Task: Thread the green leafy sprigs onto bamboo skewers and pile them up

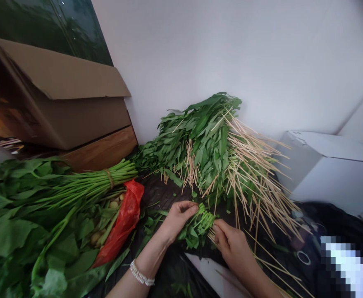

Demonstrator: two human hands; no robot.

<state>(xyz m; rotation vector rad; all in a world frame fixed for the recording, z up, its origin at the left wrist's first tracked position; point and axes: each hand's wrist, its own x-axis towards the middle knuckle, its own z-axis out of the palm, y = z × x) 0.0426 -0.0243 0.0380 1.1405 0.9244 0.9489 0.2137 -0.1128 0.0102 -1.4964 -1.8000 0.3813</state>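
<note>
Evidently, going by the head view, the only one, the step in hand is fine two-handed work on a bright green cluster of slender folded stems (205, 219), which lies between the hands above the near part of a crinkled black plastic sheet (163, 194). Thumb and forefinger of the left hand (180, 215) pinch the cluster's upper end; the right hand (231, 240) has its fingers curled closed on the right end, though whether a stick is also in that grasp is hidden. The folds sit close together, with loose green leaves (190, 236) hanging below. To do this well, I would pinch lightly, since such stems look easy to bruise, and move one fold at a time so that the loops lie even. Steadying one end while the other hand adjusts should stop the cluster from twisting, and the leaves are best swept aside so that none gets trapped. Sharp tips could prick: just beyond, toward the sheet's far edge, a heaped green leafy pile (200, 132) leans by the plain white wall (175, 54), bristling with thin pale wooden sticks (256, 165). The right wrist should clear those fanned ends, while the crumpled red plastic bag (124, 223) lies safely apart, leftward.
</note>
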